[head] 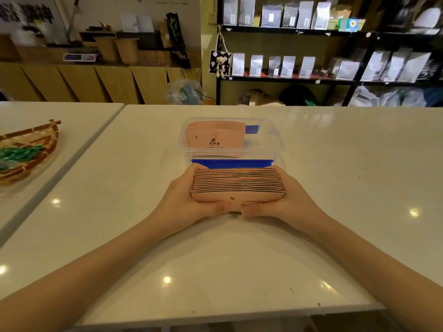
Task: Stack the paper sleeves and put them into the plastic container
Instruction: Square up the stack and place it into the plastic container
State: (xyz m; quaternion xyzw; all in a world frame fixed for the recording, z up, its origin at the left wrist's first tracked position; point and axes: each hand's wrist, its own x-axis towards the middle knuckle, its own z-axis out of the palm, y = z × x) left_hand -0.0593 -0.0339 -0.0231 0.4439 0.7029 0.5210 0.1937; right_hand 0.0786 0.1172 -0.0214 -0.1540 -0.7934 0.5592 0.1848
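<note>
A thick stack of pink paper sleeves (237, 186) stands on edge on the white table, squeezed between both hands. My left hand (189, 200) presses its left end and my right hand (285, 200) its right end, with the thumbs meeting under the front sleeve. Just beyond the stack sits the clear plastic container (271, 142) with blue clips, its near blue edge touching the top of the stack. Inside the container's left part leans another stack of pink sleeves (215, 135).
A woven basket (31, 149) with green items lies on the neighbouring table at the left. A seam (79, 149) divides the two tables. Behind the table stand wooden cabinets and dark shelves with silver bags (287, 65).
</note>
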